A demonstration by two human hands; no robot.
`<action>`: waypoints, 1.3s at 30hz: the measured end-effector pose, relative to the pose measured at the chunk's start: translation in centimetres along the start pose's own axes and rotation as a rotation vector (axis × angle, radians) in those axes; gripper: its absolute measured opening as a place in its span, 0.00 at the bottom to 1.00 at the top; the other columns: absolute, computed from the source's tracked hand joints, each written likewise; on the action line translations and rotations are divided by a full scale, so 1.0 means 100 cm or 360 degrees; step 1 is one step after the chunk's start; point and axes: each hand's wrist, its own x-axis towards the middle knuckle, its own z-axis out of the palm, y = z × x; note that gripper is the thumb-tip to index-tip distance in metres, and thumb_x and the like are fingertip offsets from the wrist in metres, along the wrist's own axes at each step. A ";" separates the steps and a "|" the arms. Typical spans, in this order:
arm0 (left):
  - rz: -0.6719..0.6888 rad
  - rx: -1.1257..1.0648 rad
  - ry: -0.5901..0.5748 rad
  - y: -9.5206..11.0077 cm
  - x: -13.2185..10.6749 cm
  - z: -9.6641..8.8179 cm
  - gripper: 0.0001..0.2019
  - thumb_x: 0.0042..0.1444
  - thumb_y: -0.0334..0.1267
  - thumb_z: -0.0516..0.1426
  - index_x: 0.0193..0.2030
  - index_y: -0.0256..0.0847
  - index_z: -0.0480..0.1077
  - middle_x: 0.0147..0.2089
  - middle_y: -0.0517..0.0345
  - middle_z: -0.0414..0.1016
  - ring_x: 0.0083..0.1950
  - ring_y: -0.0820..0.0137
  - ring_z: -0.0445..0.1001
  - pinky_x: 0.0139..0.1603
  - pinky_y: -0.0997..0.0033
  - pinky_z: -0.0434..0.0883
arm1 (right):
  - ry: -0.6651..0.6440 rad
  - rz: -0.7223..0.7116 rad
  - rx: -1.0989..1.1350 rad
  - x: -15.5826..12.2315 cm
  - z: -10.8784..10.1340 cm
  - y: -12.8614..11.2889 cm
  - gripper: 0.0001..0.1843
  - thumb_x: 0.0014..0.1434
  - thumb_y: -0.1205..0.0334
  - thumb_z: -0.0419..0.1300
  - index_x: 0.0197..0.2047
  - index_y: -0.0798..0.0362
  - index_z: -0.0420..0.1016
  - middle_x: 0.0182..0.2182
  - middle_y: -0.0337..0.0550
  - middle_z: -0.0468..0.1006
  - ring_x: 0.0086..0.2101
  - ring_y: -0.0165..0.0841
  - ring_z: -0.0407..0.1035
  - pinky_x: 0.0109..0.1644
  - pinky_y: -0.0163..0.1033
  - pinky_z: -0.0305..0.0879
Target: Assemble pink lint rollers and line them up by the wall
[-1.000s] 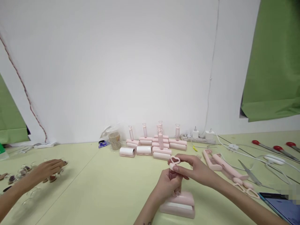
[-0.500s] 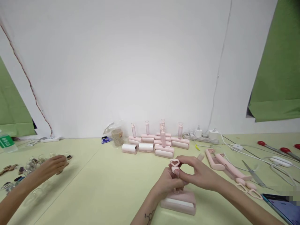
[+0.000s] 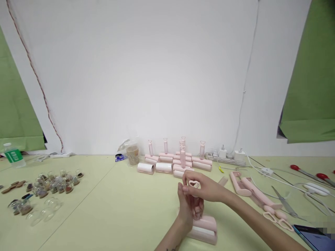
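A pink lint roller (image 3: 205,229) stands on the pale green table (image 3: 125,212) in front of me, with its handle pointing up. My left hand (image 3: 188,206) is wrapped round the handle's shaft. My right hand (image 3: 202,187) pinches the heart-shaped loop (image 3: 193,183) at the top of the handle between thumb and fingers. Both hands are closed on the roller.
Several finished pink rollers (image 3: 175,162) stand in rows by the wall. Loose pink handles (image 3: 251,190) and scissors (image 3: 283,202) lie to the right, with a power strip (image 3: 225,157), cables and a tablet (image 3: 318,237). Small glass domes (image 3: 52,183) and a bottle (image 3: 13,155) sit at the left.
Another person's hand at the left, near the glass domes, has left the view. My hands have shifted slightly left on the handle. The camera has tilted a little.
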 end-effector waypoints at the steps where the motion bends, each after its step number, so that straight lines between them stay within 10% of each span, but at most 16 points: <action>1: -0.0014 -0.0033 0.0033 0.001 -0.001 0.002 0.37 0.30 0.77 0.33 0.16 0.40 0.56 0.08 0.67 0.51 0.09 0.82 0.44 0.11 0.77 0.39 | -0.0027 0.0018 0.0000 0.003 0.002 -0.001 0.16 0.55 0.49 0.52 0.25 0.52 0.60 0.28 0.36 0.66 0.31 0.30 0.62 0.37 0.36 0.61; 9: 0.0060 0.0052 0.0105 0.000 -0.004 0.011 0.34 0.24 0.74 0.48 0.22 0.41 0.56 0.07 0.73 0.48 0.10 0.84 0.39 0.11 0.78 0.35 | -0.0398 0.0437 0.0438 -0.003 0.013 0.010 0.14 0.61 0.55 0.40 0.47 0.45 0.59 0.18 0.31 0.65 0.16 0.25 0.62 0.21 0.30 0.62; 21: 0.0145 0.0130 0.0082 -0.006 -0.001 0.006 0.28 0.32 0.67 0.53 0.21 0.43 0.51 0.08 0.74 0.46 0.09 0.84 0.38 0.11 0.79 0.36 | -0.0259 0.0382 0.0385 -0.006 0.013 0.011 0.07 0.59 0.60 0.45 0.36 0.49 0.62 0.24 0.32 0.63 0.18 0.24 0.61 0.21 0.29 0.59; 29: 0.0379 0.0403 -0.0256 0.000 -0.002 -0.012 0.39 0.37 0.74 0.38 0.30 0.37 0.66 0.17 0.61 0.64 0.17 0.73 0.63 0.17 0.75 0.61 | 0.0349 0.0016 -0.0105 -0.038 0.024 0.018 0.08 0.55 0.56 0.54 0.37 0.48 0.69 0.42 0.43 0.67 0.44 0.37 0.61 0.46 0.40 0.61; 34: 0.1032 0.1233 0.0638 0.036 0.002 -0.052 0.29 0.55 0.57 0.33 0.41 0.40 0.65 0.44 0.51 0.70 0.51 0.64 0.65 0.52 0.65 0.62 | 0.0638 0.0201 -0.0259 -0.017 -0.021 0.034 0.18 0.57 0.48 0.48 0.40 0.52 0.68 0.36 0.45 0.73 0.36 0.37 0.68 0.36 0.40 0.65; 39: 0.0818 0.1481 0.1496 0.061 0.030 -0.126 0.32 0.43 0.50 0.55 0.52 0.34 0.51 0.57 0.38 0.54 0.62 0.54 0.48 0.60 0.55 0.48 | 0.0857 0.0402 -0.0454 0.027 -0.083 0.073 0.16 0.59 0.52 0.49 0.41 0.55 0.67 0.33 0.42 0.72 0.30 0.33 0.67 0.35 0.40 0.64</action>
